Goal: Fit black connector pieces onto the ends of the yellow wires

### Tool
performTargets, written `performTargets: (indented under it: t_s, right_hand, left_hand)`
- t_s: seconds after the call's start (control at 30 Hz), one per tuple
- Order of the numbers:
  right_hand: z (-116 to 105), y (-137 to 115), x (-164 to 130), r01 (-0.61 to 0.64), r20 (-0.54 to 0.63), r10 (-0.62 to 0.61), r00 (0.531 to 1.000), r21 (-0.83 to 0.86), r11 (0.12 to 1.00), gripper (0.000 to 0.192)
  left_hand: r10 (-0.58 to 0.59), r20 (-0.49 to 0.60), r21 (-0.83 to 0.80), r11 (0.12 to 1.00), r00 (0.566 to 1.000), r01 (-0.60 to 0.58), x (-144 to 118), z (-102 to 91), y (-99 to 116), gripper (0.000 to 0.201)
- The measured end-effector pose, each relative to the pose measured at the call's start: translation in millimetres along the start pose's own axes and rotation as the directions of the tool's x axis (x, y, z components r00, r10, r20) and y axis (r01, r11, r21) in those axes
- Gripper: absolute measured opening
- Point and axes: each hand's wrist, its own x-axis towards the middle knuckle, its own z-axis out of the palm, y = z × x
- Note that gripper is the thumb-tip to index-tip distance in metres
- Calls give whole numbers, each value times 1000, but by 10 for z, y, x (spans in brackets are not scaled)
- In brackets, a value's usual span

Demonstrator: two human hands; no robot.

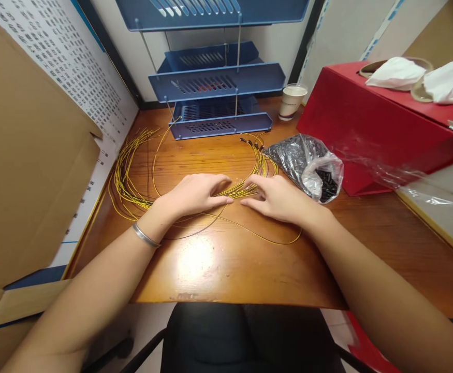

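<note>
Yellow wires (133, 181) lie looped across the wooden table (230, 264); I see my left hand (193, 194) and right hand (278, 199) pressing flat on the bundle, fingers (220, 199) loosely spread, gripping nothing. A plastic bag (307, 163) sits just right.

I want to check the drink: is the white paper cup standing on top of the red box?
No, the white paper cup stands on the wooden table, left of the red box.
</note>
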Motion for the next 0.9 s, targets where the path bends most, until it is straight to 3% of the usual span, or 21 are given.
performTargets:
  t_s: [0.13, 0.37, 0.6, 0.77, 0.9]
  right_hand:
    - [93, -145, 35, 56, 37, -54, 998, -36, 998, 31]
    - [144, -70, 92, 15, -13, -16, 1000, -71, 997, 29]
    - [125, -43, 105, -21, -61, 17, 998, -80, 997, 27]
    - [123, -49, 97, -18, -64, 12, 998, -93, 995, 27]
    - [134, -52, 92, -14, -65, 8, 998, -99, 995, 30]
  left_hand:
    - [-36, -36, 19, 999, 999, 37, 20, 25, 22, 42]
    - [-9, 210, -94, 995, 978, 29, -149, -178, -75, 80]
    - [-65, 248, -232, 965, 967, 124, -176, -227, -276, 42]
    - [-142, 319, -212, 953, 937, 216, -220, -303, -465, 63]
    - [-179, 406, -138, 958, 896, 253, -293, -359, -465, 69]
